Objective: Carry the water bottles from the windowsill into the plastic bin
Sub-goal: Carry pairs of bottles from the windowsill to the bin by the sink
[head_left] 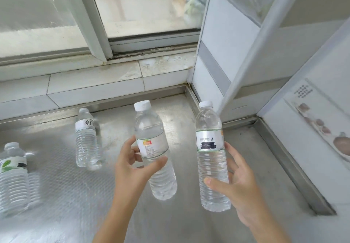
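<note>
My left hand (132, 168) grips a clear water bottle with an orange and green label (153, 140), held upright above the metal sill. My right hand (238, 189) grips a second clear bottle with a silver and black label (210, 148), also lifted and upright. Two more bottles stand on the sill: one with a white label (85, 138) left of centre, and one with a green leaf label (13, 176) at the far left edge. All have white caps. No plastic bin is in view.
The patterned metal windowsill (66, 195) spreads below my hands, with a tiled ledge (94, 83) and a sliding window (132, 5) behind it. A white wall with a poster (322, 125) closes off the right side.
</note>
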